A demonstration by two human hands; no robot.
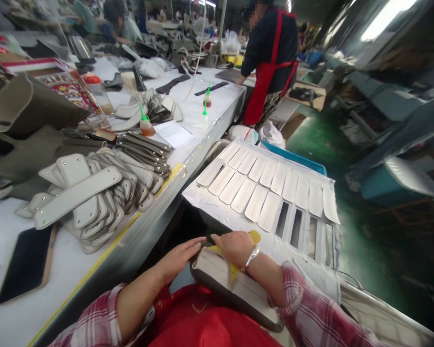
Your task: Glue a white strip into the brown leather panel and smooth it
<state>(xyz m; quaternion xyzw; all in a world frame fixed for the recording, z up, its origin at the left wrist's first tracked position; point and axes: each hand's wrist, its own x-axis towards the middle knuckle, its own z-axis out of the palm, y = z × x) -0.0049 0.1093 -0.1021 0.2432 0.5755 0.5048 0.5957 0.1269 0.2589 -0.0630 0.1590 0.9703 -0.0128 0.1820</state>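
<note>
A bundle of flat grey-white strips, tied with a yellow band, lies across my lap on a red apron. My right hand, with a bracelet at the wrist, rests curled on top of the bundle's far end. My left hand lies flat with fingers stretched, touching the bundle's left edge. Just beyond my hands a board carries two rows of the same rounded pale strips, with several empty slots at its right end.
The long white worktable on the left holds a heap of grey padded strips, a dark phone-like slab, and glue bottles. A person in a red apron stands at the table's far end. Green floor lies right.
</note>
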